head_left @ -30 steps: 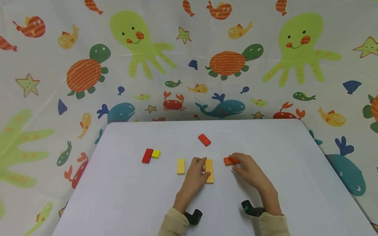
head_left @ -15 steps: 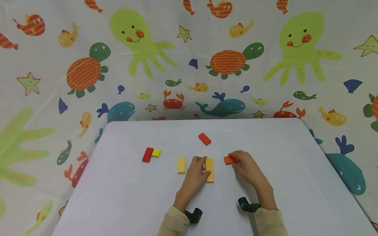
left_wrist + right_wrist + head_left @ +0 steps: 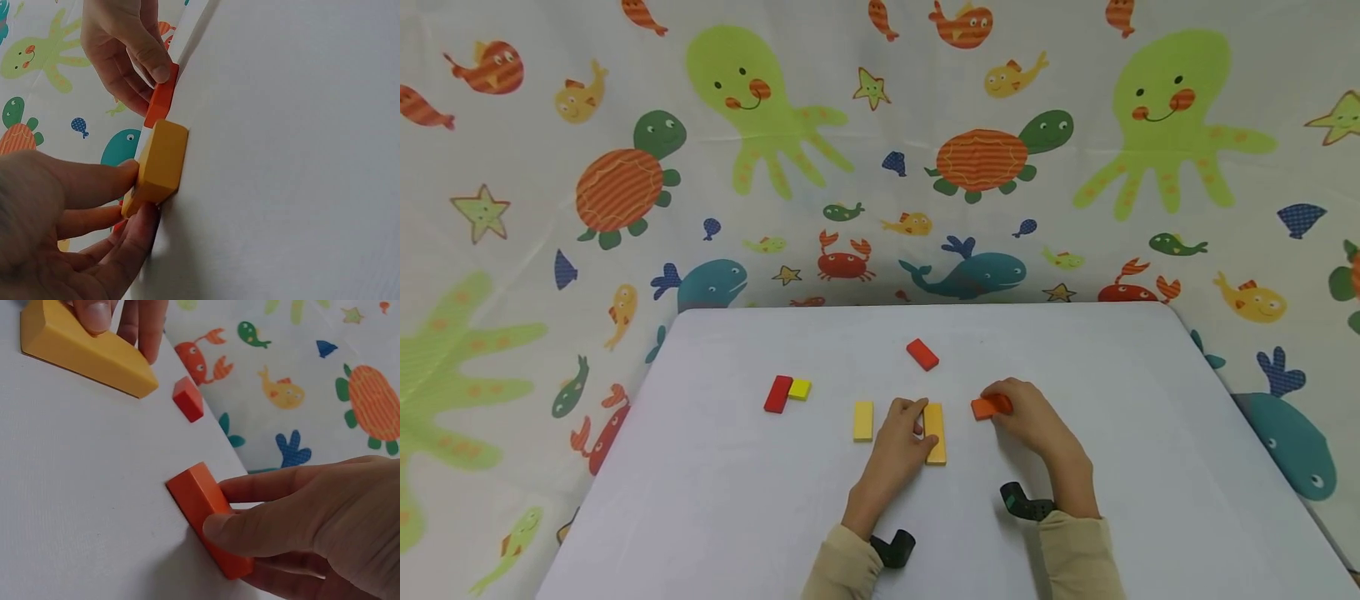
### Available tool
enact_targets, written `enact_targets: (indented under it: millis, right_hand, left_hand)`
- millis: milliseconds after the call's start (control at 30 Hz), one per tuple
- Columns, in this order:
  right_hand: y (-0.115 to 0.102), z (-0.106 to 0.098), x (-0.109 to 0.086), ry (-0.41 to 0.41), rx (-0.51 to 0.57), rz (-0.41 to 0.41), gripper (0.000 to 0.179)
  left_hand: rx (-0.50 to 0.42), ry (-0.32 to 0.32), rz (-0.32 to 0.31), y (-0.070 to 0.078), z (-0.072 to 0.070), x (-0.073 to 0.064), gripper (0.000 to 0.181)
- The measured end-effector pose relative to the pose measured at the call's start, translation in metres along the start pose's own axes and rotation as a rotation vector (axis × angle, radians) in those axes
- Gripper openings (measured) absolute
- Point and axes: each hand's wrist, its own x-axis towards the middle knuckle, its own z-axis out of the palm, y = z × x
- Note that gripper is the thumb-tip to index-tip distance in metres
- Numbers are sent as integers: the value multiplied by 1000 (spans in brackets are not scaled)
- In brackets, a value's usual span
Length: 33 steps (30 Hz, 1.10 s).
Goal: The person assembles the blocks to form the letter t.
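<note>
In the head view my left hand holds a long yellow block that lies on the white table. The left wrist view shows the thumb on the near side of this yellow block and fingers at its other side. To the right, my right hand pinches an orange block lying crosswise. In the right wrist view the thumb presses one long face of the orange block, with fingers behind it. A gap of table separates the two held blocks.
A shorter yellow block lies left of my left hand. Farther left, a red block touches a small bright yellow block. Another red block lies farther back. A sea-animal patterned cloth hangs behind the table.
My right wrist has moved forward and slightly left, and its fingers have settled around the orange block, which stays almost in place. My left hand and the long yellow block have hardly moved.
</note>
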Motion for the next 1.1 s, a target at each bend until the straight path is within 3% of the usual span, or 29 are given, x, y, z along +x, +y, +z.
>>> enact_targets:
  millis: [467, 1100]
  right_hand:
    - [-4, 13, 4, 47, 26, -73, 33]
    - [-23, 32, 10, 69, -13, -104, 39]
  left_hand:
    - [-6, -9, 1, -1, 0, 1, 60]
    - [13, 0, 15, 0, -1, -2, 59]
